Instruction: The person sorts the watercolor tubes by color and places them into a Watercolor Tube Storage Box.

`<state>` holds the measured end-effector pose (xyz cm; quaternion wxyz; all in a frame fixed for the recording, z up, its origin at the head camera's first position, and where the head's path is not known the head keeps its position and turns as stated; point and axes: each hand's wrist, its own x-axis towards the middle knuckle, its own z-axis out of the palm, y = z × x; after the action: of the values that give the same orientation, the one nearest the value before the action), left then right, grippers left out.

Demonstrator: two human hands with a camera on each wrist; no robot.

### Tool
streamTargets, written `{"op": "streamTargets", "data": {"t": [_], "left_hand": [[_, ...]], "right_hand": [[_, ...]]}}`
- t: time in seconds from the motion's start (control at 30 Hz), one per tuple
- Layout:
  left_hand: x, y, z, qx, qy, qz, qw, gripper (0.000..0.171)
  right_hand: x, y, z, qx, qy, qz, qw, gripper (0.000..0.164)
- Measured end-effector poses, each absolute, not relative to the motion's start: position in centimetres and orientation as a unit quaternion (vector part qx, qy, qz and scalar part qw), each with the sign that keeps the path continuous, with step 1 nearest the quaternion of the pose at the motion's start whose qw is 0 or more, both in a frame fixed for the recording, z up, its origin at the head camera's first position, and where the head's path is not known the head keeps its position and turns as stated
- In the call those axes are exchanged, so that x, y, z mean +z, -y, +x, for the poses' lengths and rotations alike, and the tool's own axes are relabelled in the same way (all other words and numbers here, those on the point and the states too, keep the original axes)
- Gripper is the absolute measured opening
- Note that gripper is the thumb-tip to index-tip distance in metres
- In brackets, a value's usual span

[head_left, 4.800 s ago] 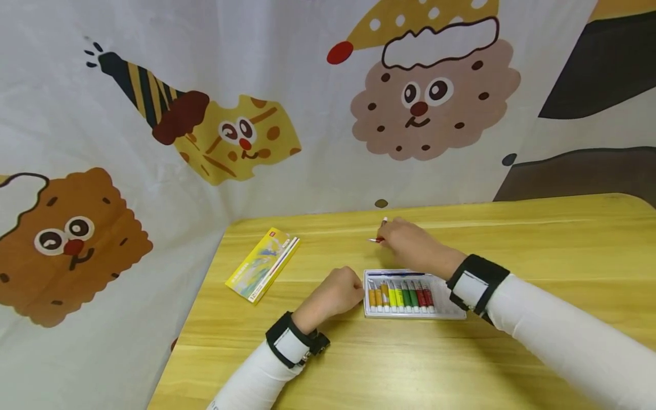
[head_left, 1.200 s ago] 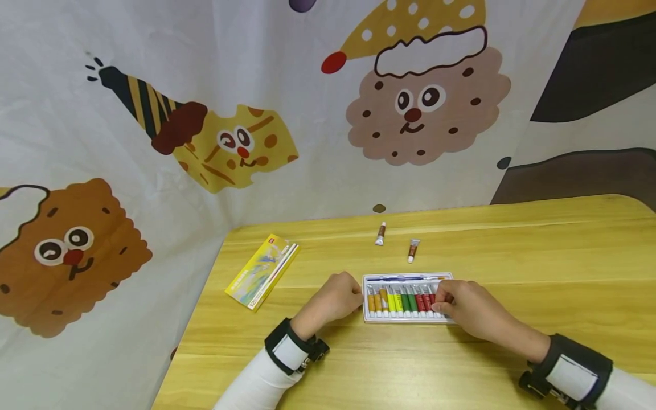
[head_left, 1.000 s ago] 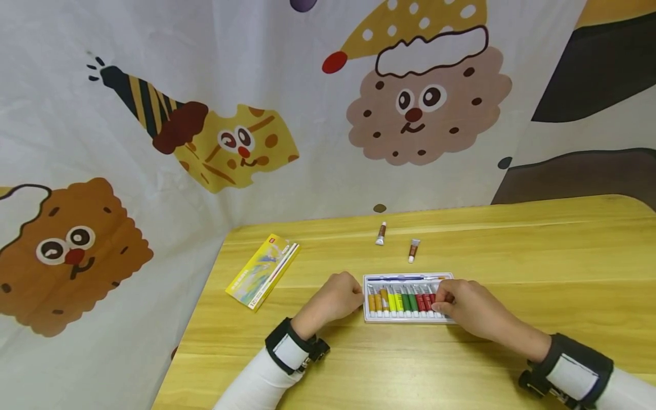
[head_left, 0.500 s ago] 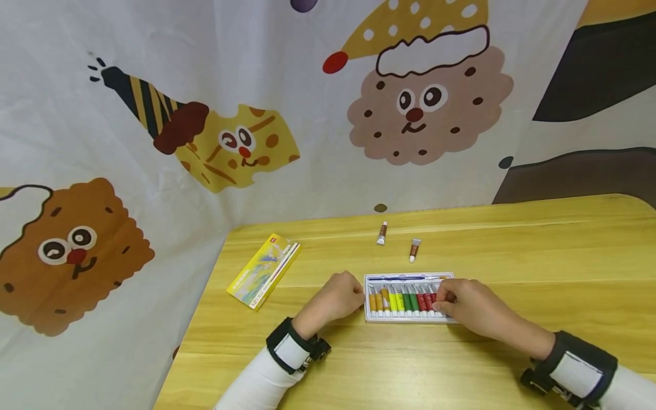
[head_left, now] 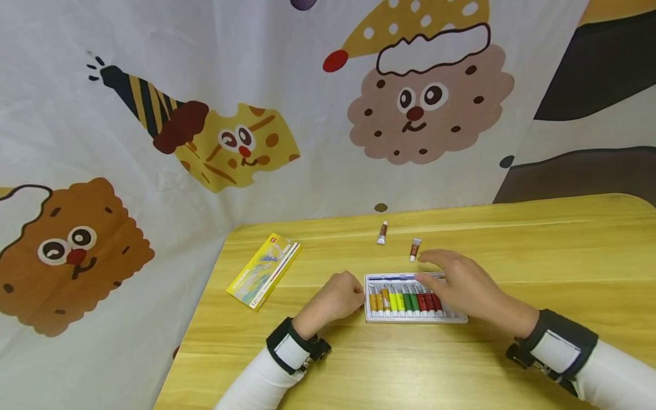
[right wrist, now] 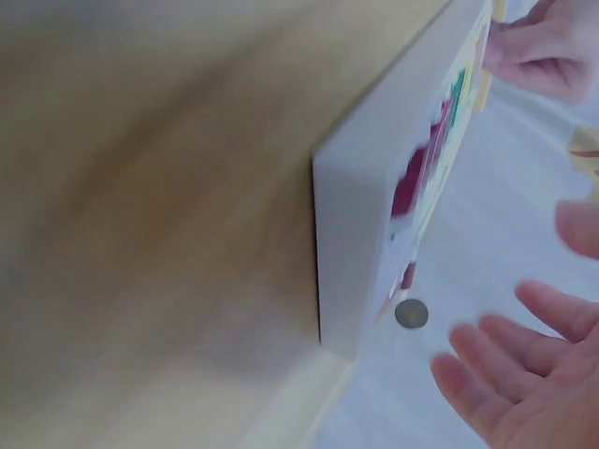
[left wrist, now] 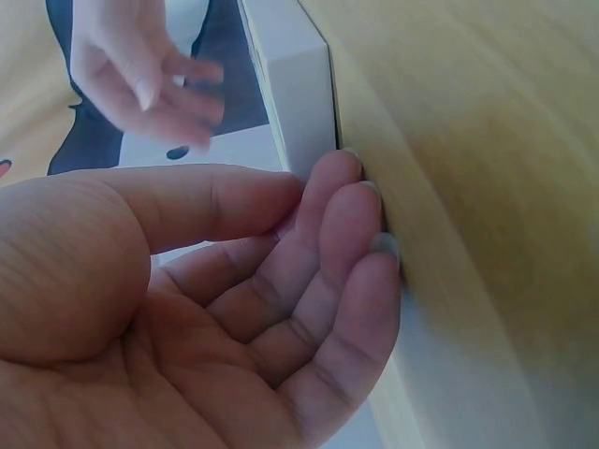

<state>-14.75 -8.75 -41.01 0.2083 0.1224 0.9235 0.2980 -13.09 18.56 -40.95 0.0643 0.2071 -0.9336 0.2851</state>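
A white plastic tray (head_left: pixel 417 320) lies on the table, with a row of paint tubes (head_left: pixel 407 300) running from ochre through yellow and green to red, and a thin blue paintbrush (head_left: pixel 392 278) along its back. My left hand (head_left: pixel 335 297) holds the tray's left end, thumb and curled fingertips at its corner in the left wrist view. Above the tray's right end, my right hand (head_left: pixel 468 285) is open with fingers spread and nothing in them. Nearest its fingertips is a brown paint tube (head_left: pixel 414 250) on the table; another brown tube (head_left: pixel 382 233) lies further back left.
A yellow paint box (head_left: pixel 263 270) lies at the table's left side. Behind the table (head_left: pixel 564 256) hangs a white curtain (head_left: pixel 318 114) printed with cartoon biscuits and cheese.
Earlier my right hand held tubes behind the tray, then pinched at the row's right end. It has released there and lifted back, fingers spreading; one more dark red tube shows in the row.
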Motion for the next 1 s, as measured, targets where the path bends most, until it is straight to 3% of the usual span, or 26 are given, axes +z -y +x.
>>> {"op": "streamTargets", "data": {"t": [0.17, 0.4, 0.57, 0.8, 1.0], "left_hand": [[-41.0, 8.7, -14.7, 0.299, -0.923, 0.121, 0.211, 0.033], [-41.0, 8.7, -14.7, 0.296, -0.925, 0.116, 0.208, 0.033], [-41.0, 8.7, -14.8, 0.298, -0.925, 0.114, 0.207, 0.033], [-41.2, 8.7, -14.8, 0.302, -0.923, 0.118, 0.205, 0.035], [-41.2, 8.7, -14.8, 0.298, -0.925, 0.116, 0.206, 0.036]], "right_hand": [[-40.8, -18.3, -14.6, 0.241, 0.941, 0.225, 0.075, 0.073], [-41.0, -17.6, -17.2, 0.19, 0.964, 0.184, 0.03, 0.089], [-41.2, -17.0, -18.9, 0.173, 0.976, 0.129, 0.01, 0.082], [-42.0, -17.0, -20.5, 0.169, 0.982, 0.086, 0.013, 0.055], [-42.0, -17.0, -21.1, 0.181, 0.979, 0.066, -0.061, 0.061]]}}
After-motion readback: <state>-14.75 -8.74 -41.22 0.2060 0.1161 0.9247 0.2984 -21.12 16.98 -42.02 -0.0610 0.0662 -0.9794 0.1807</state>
